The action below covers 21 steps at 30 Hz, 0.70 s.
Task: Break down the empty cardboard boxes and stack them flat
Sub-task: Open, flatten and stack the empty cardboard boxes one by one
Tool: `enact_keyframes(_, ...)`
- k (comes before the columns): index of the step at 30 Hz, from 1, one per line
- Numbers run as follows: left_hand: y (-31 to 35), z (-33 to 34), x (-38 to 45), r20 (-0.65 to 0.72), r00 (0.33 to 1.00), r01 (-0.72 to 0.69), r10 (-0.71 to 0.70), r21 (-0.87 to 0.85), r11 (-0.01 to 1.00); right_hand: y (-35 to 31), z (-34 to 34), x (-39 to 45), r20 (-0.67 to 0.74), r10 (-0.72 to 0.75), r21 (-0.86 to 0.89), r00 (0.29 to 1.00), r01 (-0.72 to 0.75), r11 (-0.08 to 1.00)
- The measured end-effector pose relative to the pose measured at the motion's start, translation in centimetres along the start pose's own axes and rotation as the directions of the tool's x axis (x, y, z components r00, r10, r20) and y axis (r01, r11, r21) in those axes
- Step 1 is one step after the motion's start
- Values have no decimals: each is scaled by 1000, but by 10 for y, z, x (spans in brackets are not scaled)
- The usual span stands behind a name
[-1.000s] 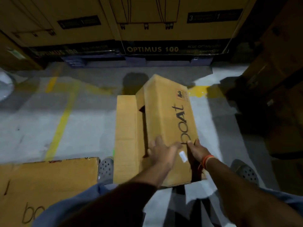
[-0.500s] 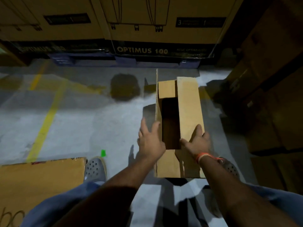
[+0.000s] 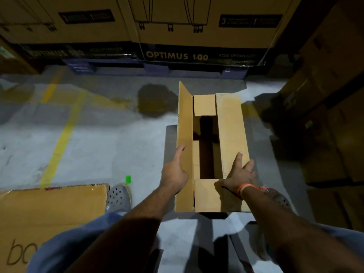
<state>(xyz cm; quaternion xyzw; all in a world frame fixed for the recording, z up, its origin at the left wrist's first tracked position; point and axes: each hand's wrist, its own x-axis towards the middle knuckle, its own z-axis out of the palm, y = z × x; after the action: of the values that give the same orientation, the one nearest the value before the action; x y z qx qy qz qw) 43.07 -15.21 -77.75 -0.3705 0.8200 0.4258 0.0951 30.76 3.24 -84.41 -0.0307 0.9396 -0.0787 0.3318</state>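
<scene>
Nearest, at the lower left, a flattened box [image 3: 49, 217] lies on the floor [image 3: 94, 150], with a grey perforated shoe [image 3: 119, 198] just beside its right edge. Both forearms reach forward from blue trouser legs to an open box [image 3: 230, 131] that stands on the floor between the feet, its opening facing up.

The left hand [image 3: 174, 174] lies against the outside of the box's upright left flap [image 3: 184, 134]. Its fingers [image 3: 180, 151] are straight and released, pointing away along the flap, and they grasp nothing.

The right hand [image 3: 241, 177] rests flat on the folded-in right flap [image 3: 231, 127], near the box's close end. Its fingers [image 3: 238, 159] are spread and straight, pressing on the cardboard without curling round an edge. An orange band [image 3: 243, 188] circles that wrist. A second grey shoe [image 3: 281, 200] shows just right of the forearm.

Two short flaps lie folded in at the near and far ends of the box, and a dark gap runs between them.

A small green mark [image 3: 128, 178] sits on the floor just beyond the left shoe, and a yellow line [image 3: 63, 138] runs away past it. Farther off is a dark stain [image 3: 155, 101]. At the back stand large cartons [image 3: 197, 26] printed "OPTIMUS 100", and more dim cartons [image 3: 325, 115] are piled along the right.
</scene>
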Motion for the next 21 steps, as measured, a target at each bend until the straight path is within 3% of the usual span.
enact_keyframes(4, -12, -14, 0, -85, 995, 53, -47, 71, 996, -10, 1, -5, 43, -119, 106, 992, 114, 988)
enact_keyframes(6, -20, -21, 5, -122, 990, 81, -71, 81, 993, -11, -9, -11, 78, -183, 286, 980, 154, 946)
enact_keyframes(9, -30, -31, 15, -166, 982, 117, -95, 129, 985, -4, -36, -20, 123, -283, 657, 951, 136, 742)
enact_keyframes(12, -40, -43, 28, -207, 970, 173, -129, 208, 963, 15, -53, -17, 53, -122, 787, 991, 34, 615)
enact_keyframes(13, -42, -46, 30, -210, 966, 204, -154, 246, 947, 22, -54, -13, 3, -31, 750, 1000, 18, 661)
enact_keyframes(15, -49, -48, 34, -206, 953, 286, -221, 381, 879, 34, -46, -7, -142, 68, 522, 988, 16, 853)
enact_keyframes(16, -53, -47, 37, -194, 950, 311, -247, 475, 823, 38, -39, -4, -191, 79, 359, 978, -5, 933)
enact_keyframes(18, -60, -39, 40, -143, 957, 287, -254, 617, 733, 34, -23, -9, -226, 39, 99, 973, -16, 995)
enact_keyframes(19, -65, -31, 44, -108, 961, 266, -256, 626, 733, 28, -16, -10, -198, 1, 2, 980, 0, 1000)
enact_keyframes(21, -69, -14, 49, 5, 962, 234, -273, 501, 833, 13, 0, -6, -102, -59, -94, 993, 50, 994)
